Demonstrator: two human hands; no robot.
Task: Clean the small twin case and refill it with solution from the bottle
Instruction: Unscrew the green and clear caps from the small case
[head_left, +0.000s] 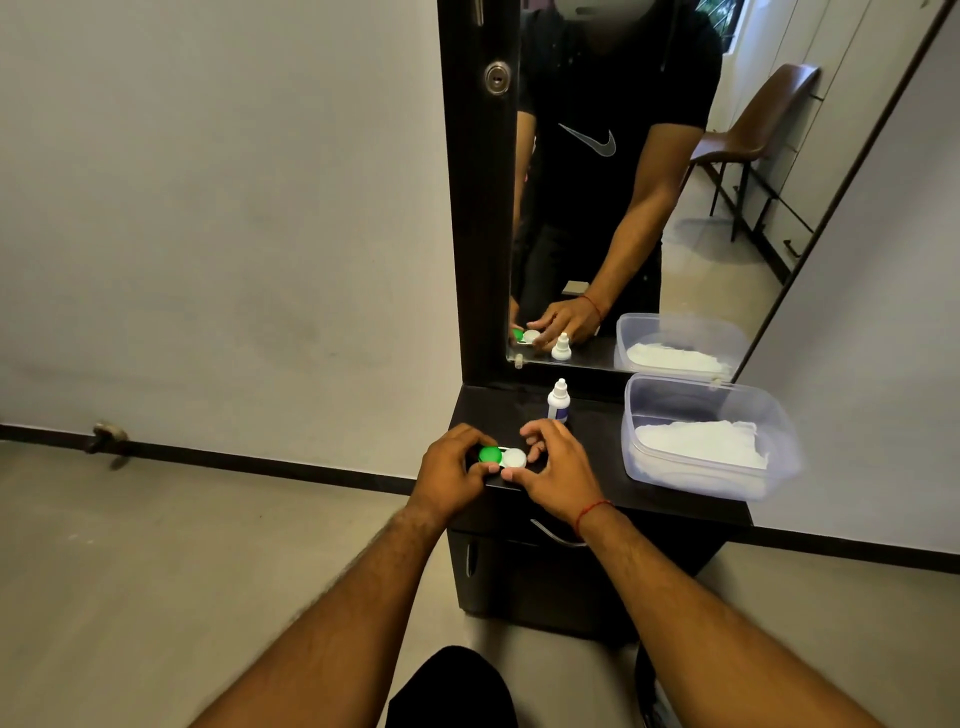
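Note:
The small twin case (502, 457) lies on the dark shelf (597, 457), with a green cap on its left well and a white cap on its right well. My left hand (451, 478) curls round the green-capped side. My right hand (556, 467) holds the white-capped side, thumb at its near edge and fingers arched over the far edge. The small white solution bottle (558, 399) stands upright just behind the case, cap on, untouched.
A clear plastic tub (706, 436) with white tissue inside sits at the right of the shelf. A tall mirror (623, 182) rises behind the shelf and reflects a person, the bottle and the tub. Drawers sit below the shelf.

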